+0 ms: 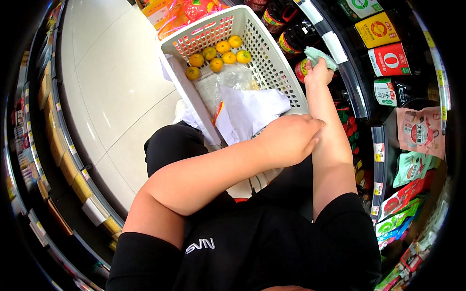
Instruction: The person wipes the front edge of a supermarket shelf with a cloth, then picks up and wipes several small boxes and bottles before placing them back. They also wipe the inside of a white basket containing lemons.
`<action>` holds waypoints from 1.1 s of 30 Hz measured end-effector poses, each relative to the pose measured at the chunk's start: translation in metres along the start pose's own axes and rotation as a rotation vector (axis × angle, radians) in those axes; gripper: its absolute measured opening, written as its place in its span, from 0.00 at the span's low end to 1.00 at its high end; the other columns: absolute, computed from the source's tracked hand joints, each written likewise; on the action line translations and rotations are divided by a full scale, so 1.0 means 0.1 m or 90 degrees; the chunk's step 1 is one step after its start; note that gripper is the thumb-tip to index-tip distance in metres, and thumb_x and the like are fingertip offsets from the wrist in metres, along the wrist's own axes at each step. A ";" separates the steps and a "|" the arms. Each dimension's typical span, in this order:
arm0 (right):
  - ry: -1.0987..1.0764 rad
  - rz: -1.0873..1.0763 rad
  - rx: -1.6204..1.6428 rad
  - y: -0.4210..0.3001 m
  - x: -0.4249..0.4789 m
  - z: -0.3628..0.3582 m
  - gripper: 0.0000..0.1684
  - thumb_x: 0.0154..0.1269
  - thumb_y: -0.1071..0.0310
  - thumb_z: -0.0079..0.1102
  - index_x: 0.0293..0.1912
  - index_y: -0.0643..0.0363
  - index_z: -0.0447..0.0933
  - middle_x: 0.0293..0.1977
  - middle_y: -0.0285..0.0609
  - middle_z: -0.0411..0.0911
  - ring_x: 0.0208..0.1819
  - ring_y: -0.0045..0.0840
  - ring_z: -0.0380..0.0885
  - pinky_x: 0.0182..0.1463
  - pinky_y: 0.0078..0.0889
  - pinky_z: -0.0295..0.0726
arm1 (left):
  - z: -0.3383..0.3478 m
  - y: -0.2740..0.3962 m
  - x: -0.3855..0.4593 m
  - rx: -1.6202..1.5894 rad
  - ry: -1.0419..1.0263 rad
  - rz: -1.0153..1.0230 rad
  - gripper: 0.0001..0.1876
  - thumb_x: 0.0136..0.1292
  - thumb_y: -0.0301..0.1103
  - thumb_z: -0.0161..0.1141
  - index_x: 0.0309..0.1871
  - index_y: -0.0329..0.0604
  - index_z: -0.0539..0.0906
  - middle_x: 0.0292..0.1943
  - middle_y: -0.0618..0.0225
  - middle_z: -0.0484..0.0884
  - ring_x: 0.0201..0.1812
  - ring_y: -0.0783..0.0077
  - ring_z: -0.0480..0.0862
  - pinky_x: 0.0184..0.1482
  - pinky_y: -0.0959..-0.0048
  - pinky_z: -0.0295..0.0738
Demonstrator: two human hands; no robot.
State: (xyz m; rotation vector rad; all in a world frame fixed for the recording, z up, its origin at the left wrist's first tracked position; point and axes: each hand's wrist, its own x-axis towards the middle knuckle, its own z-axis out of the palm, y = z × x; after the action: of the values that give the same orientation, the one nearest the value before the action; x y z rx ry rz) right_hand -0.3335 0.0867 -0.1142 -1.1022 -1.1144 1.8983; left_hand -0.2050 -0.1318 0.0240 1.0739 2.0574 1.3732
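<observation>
My right hand [320,74] grips a pale green cloth [317,56] at the lower shelf, beside dark bottles with yellow and red labels [291,38]. Across my body reaches my left arm; my left hand [293,138] has its fingers bent against the right forearm, and whether it holds anything cannot be told. In front of me stands a white perforated plastic basket [271,47] with several small orange citrus fruits [222,47], clear plastic [236,78] and crumpled white paper [251,109] inside.
Shelves with price strips [353,87] curve along the right, holding dark sauce bottles [387,92] and upright pouches [420,131]. Another stocked shelf [69,145] runs along the left, past the pale tiled floor [120,72]. Red and orange packages [193,11] lie behind the basket.
</observation>
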 end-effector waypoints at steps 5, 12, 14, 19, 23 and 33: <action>-0.210 -0.126 -0.215 0.16 0.14 -0.09 0.22 0.64 0.77 0.56 0.58 0.56 0.73 0.51 0.41 0.78 0.46 0.30 0.81 0.48 0.31 0.80 | -0.07 0.04 -0.03 -0.023 0.046 0.020 0.17 0.65 0.32 0.58 0.56 0.43 0.79 0.41 0.52 0.82 0.47 0.47 0.83 0.51 0.54 0.78; -0.275 -0.649 -0.793 0.01 0.09 0.15 0.26 0.62 0.68 0.58 0.60 0.57 0.78 0.56 0.54 0.72 0.55 0.47 0.74 0.61 0.42 0.74 | -0.06 0.02 -0.05 -0.032 0.069 0.045 0.16 0.64 0.32 0.59 0.54 0.42 0.80 0.44 0.53 0.83 0.47 0.48 0.83 0.51 0.56 0.79; -0.300 -0.725 -0.860 -0.02 0.05 0.25 0.28 0.62 0.72 0.58 0.63 0.52 0.76 0.59 0.51 0.71 0.55 0.46 0.74 0.60 0.42 0.76 | -0.08 0.05 -0.05 -0.031 0.054 0.027 0.15 0.64 0.32 0.59 0.53 0.40 0.80 0.45 0.53 0.84 0.48 0.49 0.84 0.50 0.57 0.79; -0.333 -0.927 -1.009 -0.02 0.10 0.33 0.37 0.61 0.79 0.58 0.66 0.35 0.73 0.61 0.41 0.71 0.55 0.40 0.75 0.53 0.38 0.82 | -0.04 0.00 -0.02 -0.011 0.082 0.045 0.14 0.65 0.31 0.58 0.52 0.38 0.81 0.45 0.54 0.84 0.47 0.51 0.84 0.49 0.58 0.80; -0.341 -0.917 -1.088 0.05 0.25 0.34 0.33 0.57 0.79 0.58 0.59 0.34 0.80 0.62 0.29 0.73 0.51 0.35 0.74 0.49 0.33 0.83 | -0.14 0.01 -0.02 -0.012 0.092 0.040 0.13 0.66 0.31 0.58 0.51 0.38 0.81 0.44 0.54 0.84 0.46 0.52 0.84 0.49 0.59 0.80; -0.562 -0.854 -1.283 0.49 0.43 0.34 0.16 0.61 0.70 0.56 0.48 0.48 0.84 0.62 0.29 0.75 0.53 0.33 0.76 0.45 0.34 0.86 | -0.08 -0.05 -0.01 -0.006 0.066 0.041 0.15 0.65 0.30 0.58 0.53 0.35 0.81 0.43 0.54 0.84 0.46 0.52 0.84 0.50 0.61 0.80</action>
State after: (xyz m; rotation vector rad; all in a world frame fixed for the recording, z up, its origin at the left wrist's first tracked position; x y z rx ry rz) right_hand -0.3884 0.0915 -0.1627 0.2659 -3.0992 -0.4590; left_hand -0.2117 -0.1380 0.0230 1.0940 2.1035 1.4983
